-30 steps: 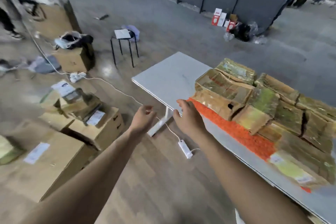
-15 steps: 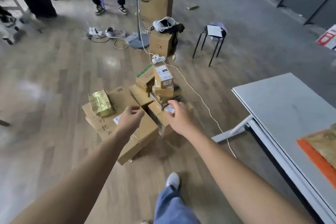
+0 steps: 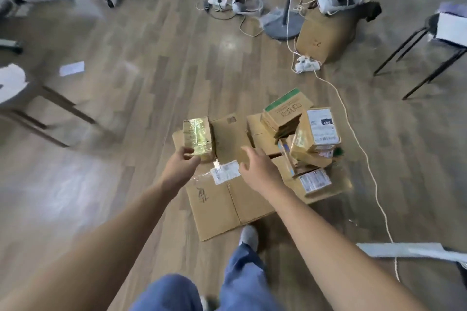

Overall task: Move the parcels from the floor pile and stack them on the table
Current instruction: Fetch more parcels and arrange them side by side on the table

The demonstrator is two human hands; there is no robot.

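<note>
The floor pile lies straight ahead. A large flat cardboard box (image 3: pixel 227 199) with a white label bears a small parcel wrapped in shiny tape (image 3: pixel 198 137) at its far left. To the right, several small cardboard parcels (image 3: pixel 303 139) are heaped. My left hand (image 3: pixel 180 168) hovers just short of the taped parcel, fingers loosely spread and holding nothing. My right hand (image 3: pixel 257 168) is over the big box, open and empty. The table is out of view.
A white cable (image 3: pixel 364 154) runs along the floor right of the pile. A fan stand (image 3: pixel 283 25), a tall cardboard box (image 3: pixel 326 35) and a black stool (image 3: pixel 429 50) stand behind. A chair leg (image 3: pixel 60 103) crosses the left. My feet are just below the box.
My view has swung from the table with its stacked parcels round to the floor pile. Both empty hands have come closer to the pile and now reach down over it.
</note>
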